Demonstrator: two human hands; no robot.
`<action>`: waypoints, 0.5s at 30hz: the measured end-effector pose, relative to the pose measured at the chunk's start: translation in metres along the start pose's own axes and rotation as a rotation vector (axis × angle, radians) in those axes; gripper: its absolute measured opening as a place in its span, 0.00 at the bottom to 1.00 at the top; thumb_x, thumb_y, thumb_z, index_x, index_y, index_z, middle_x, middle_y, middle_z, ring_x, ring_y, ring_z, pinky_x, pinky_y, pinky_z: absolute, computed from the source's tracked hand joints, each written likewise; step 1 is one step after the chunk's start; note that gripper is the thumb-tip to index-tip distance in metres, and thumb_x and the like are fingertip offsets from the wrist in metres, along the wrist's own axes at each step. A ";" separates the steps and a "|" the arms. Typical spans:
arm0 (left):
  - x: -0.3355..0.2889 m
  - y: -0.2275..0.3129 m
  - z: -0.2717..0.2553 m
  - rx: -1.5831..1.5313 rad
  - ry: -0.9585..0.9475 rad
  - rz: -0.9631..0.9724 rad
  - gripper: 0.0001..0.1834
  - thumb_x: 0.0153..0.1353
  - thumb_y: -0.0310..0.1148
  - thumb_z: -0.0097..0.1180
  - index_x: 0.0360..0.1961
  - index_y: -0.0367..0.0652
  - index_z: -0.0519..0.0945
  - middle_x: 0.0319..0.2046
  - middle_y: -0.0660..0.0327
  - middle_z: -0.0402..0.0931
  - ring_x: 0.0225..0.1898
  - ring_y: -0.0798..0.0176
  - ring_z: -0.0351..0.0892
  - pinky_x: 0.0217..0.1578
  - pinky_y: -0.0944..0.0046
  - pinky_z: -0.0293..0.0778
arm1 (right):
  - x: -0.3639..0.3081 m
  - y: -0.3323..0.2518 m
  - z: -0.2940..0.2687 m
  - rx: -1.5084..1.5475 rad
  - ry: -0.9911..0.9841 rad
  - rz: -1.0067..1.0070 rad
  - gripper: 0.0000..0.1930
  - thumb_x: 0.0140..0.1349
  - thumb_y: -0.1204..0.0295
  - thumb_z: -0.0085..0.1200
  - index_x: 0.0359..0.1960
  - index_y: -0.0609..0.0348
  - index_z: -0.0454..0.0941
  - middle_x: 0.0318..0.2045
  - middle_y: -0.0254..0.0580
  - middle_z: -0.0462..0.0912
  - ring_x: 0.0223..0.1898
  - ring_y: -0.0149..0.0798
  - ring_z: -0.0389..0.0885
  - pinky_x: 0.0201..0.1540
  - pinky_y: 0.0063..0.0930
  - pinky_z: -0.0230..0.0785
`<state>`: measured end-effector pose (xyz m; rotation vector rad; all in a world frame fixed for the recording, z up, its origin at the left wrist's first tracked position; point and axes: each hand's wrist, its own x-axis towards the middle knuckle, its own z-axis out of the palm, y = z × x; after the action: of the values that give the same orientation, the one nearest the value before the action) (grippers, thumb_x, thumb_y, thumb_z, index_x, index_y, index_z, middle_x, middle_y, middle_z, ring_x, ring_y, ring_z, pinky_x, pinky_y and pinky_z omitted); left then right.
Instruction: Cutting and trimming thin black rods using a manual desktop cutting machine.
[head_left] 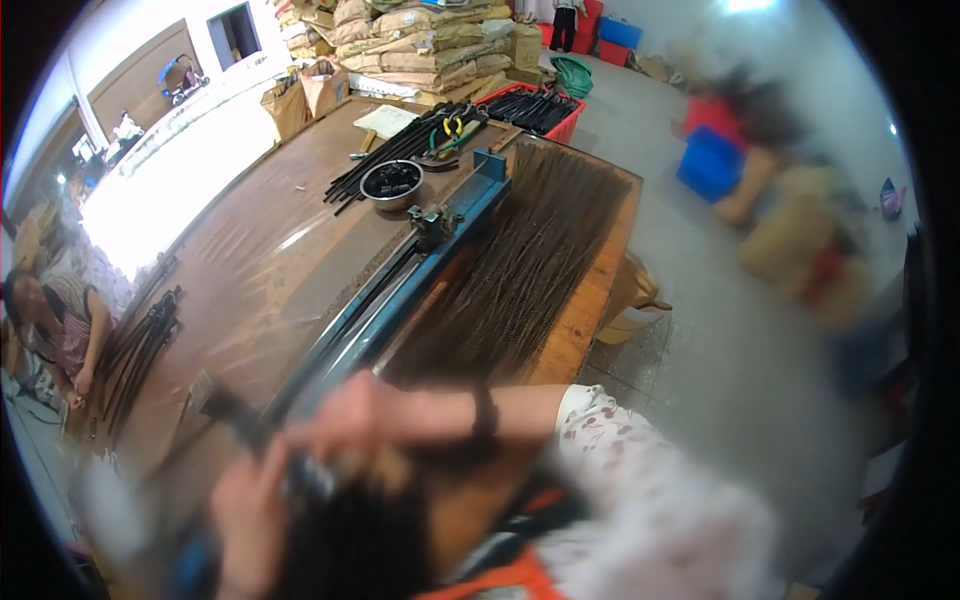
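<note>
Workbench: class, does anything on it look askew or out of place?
The black rods beside the metal bowl lie fanned and crossed, not in a neat bundle. Both hands are too blurred to judge.

Blue rail (440, 245), brown table (260, 260)

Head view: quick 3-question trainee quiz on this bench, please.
1. True or false: the metal bowl sits left of the blue rail.
2. What covers the table right of the rail? A) paper bags B) thin dark rods C) pliers
3. What colour is the crate at the table's far end?

Key: 1 true. 2 B. 3 red.

Note: both hands, left hand and right hand, are blurred; what they grip is unclear.
</note>
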<state>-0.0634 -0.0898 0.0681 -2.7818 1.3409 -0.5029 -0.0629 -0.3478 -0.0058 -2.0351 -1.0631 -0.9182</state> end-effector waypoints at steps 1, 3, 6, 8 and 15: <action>-0.002 -0.001 0.002 -0.016 0.001 0.014 0.31 0.51 0.22 0.54 0.59 0.52 0.78 0.26 0.52 0.70 0.29 0.49 0.72 0.28 0.49 0.68 | -0.001 0.003 -0.001 0.004 -0.004 -0.005 0.21 0.56 0.72 0.61 0.53 0.48 0.81 0.24 0.34 0.82 0.23 0.37 0.81 0.23 0.28 0.73; -0.018 -0.020 -0.011 0.027 -0.005 -0.040 0.27 0.57 0.22 0.52 0.60 0.46 0.77 0.32 0.50 0.74 0.35 0.48 0.76 0.35 0.51 0.74 | -0.008 0.019 -0.008 -0.040 0.151 0.046 0.21 0.55 0.75 0.60 0.52 0.49 0.81 0.25 0.35 0.82 0.22 0.36 0.79 0.23 0.29 0.72; -0.064 -0.092 -0.002 -0.265 0.196 -0.434 0.17 0.69 0.28 0.48 0.58 0.39 0.77 0.44 0.48 0.79 0.46 0.49 0.79 0.48 0.56 0.76 | -0.040 0.055 -0.018 -0.229 0.046 0.249 0.15 0.57 0.75 0.62 0.47 0.53 0.81 0.28 0.41 0.82 0.29 0.46 0.81 0.32 0.38 0.73; -0.110 -0.136 -0.005 -0.172 0.198 -0.675 0.15 0.71 0.29 0.49 0.55 0.38 0.77 0.46 0.48 0.80 0.48 0.49 0.79 0.50 0.56 0.75 | -0.051 0.064 -0.010 -0.229 -0.064 0.378 0.12 0.58 0.73 0.61 0.44 0.56 0.82 0.31 0.45 0.84 0.33 0.50 0.83 0.35 0.40 0.76; -0.076 -0.080 -0.085 0.059 0.383 -0.359 0.15 0.65 0.24 0.56 0.53 0.41 0.78 0.32 0.47 0.76 0.32 0.44 0.75 0.34 0.52 0.70 | 0.044 0.044 0.049 0.402 -0.162 0.579 0.11 0.69 0.65 0.56 0.40 0.61 0.83 0.24 0.38 0.84 0.28 0.27 0.82 0.32 0.24 0.71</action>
<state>-0.0715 0.0300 0.1397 -2.9883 0.8348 -1.1144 0.0070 -0.3114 -0.0064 -1.9252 -0.6092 -0.2233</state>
